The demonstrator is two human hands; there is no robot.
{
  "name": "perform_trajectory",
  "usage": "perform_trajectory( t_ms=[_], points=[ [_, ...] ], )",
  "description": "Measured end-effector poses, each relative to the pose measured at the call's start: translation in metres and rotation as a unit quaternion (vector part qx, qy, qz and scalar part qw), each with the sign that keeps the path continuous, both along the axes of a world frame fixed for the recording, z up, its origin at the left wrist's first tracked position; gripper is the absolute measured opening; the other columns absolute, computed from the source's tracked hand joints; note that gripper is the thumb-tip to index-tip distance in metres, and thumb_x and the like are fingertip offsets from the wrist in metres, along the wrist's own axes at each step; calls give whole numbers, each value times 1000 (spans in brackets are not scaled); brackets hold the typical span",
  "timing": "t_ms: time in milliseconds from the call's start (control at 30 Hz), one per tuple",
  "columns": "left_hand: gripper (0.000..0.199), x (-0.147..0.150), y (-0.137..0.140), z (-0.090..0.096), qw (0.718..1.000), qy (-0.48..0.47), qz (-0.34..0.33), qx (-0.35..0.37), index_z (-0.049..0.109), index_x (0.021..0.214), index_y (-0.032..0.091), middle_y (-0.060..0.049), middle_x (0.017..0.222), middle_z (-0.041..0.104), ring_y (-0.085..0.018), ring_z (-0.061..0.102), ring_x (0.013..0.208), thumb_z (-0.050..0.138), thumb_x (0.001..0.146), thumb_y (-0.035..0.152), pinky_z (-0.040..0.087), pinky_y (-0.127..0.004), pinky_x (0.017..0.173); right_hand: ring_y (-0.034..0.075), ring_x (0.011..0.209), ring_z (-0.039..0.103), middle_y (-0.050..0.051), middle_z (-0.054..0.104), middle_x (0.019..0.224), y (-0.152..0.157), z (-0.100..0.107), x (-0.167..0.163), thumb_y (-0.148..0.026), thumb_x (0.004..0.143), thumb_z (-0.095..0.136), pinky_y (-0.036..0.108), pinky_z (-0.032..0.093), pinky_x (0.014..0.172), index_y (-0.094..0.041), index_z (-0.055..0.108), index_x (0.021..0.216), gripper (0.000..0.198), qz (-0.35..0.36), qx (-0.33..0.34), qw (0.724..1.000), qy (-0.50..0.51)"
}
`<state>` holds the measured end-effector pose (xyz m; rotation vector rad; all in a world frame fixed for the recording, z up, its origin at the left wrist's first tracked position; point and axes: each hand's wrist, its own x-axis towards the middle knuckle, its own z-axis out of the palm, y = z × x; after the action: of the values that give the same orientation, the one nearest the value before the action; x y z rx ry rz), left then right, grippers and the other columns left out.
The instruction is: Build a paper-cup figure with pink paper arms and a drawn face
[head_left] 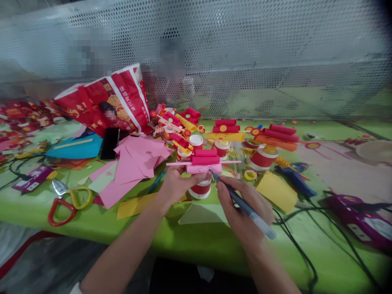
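My left hand (177, 181) is closed on a small paper figure (204, 158), its thumb across the pink roll. The figure has red rolls on top, a pink roll with drawn marks below, and a thin pink strip sticking out on both sides. Under it is a red and white paper cup (200, 190). In my right hand (245, 200) is a grey pen (245, 206), with its tip at the pink roll. Finished-looking figures with yellow or orange rolls and drawn faces, such as one yellow-faced figure (225, 134), stand just behind.
Scissors (69, 200), pink paper sheets (137, 157), a phone (110, 143) and a red bag (107, 102) lie to the left. Yellow paper (277, 192), a dark blue tool (297, 181) and a purple power strip (358, 218) with cables are at right. Perforated metal (260, 61) rises behind the green table (110, 230).
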<state>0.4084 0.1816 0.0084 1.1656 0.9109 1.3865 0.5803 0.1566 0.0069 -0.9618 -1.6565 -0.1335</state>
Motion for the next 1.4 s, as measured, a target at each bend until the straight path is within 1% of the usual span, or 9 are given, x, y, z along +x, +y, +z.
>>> perform_trajectory(
  t_ms=[333,433,633,800,933,1067,1233,1400],
  points=[
    [36,-1,0,-2,1000,3,-2,14,79,98,18,-10,107,80,-26,76,98,91,68,34,60,-43,94,13,70,73,1,77,86,-1,-1,0,-17,87,74,23,58,69,-22,71,100,14,26,-1,1000,4],
    [37,-1,0,-1,1000,-3,-2,15,79,99,18,-10,108,80,-26,76,98,92,68,33,60,-43,95,13,69,72,0,77,85,-1,-2,1,-16,86,75,23,58,69,-23,71,101,16,24,-2,1000,8],
    [33,0,-1,0,1000,-5,3,7,79,93,17,-10,100,81,-26,76,91,92,67,32,61,-43,90,14,71,73,1,79,88,-1,-2,0,-16,85,76,24,60,73,-22,72,100,17,13,1,1000,12],
    [33,-1,-2,3,1000,9,6,4,79,93,16,-10,101,81,-25,76,91,93,66,31,60,-42,90,14,70,73,1,79,88,0,-3,-1,-18,86,76,23,59,71,-22,72,101,16,12,8,1000,7],
    [33,-2,-1,1,1000,2,-3,12,79,93,16,-10,100,81,-25,75,92,92,67,32,60,-42,91,13,71,73,1,78,88,1,-4,0,-17,86,76,22,58,72,-21,72,102,17,15,9,1000,1],
    [36,-3,0,-2,1000,-4,-2,16,78,95,16,-10,103,80,-26,75,95,92,67,33,60,-42,91,13,70,73,0,78,87,1,-4,0,-17,87,75,22,58,69,-21,72,101,16,21,11,1000,1],
    [40,-1,-1,2,1000,-5,6,8,79,97,16,-11,105,80,-27,75,96,93,65,33,60,-43,92,13,70,73,0,78,86,0,-3,-1,-16,86,75,23,58,71,-22,71,101,16,18,11,1000,7],
    [37,-2,0,1,1000,-6,1,11,78,95,15,-12,105,80,-27,75,95,93,66,32,60,-44,92,13,71,73,1,78,88,-1,-2,-3,-16,86,76,23,58,71,-22,72,102,17,15,10,1000,5]
  ],
)
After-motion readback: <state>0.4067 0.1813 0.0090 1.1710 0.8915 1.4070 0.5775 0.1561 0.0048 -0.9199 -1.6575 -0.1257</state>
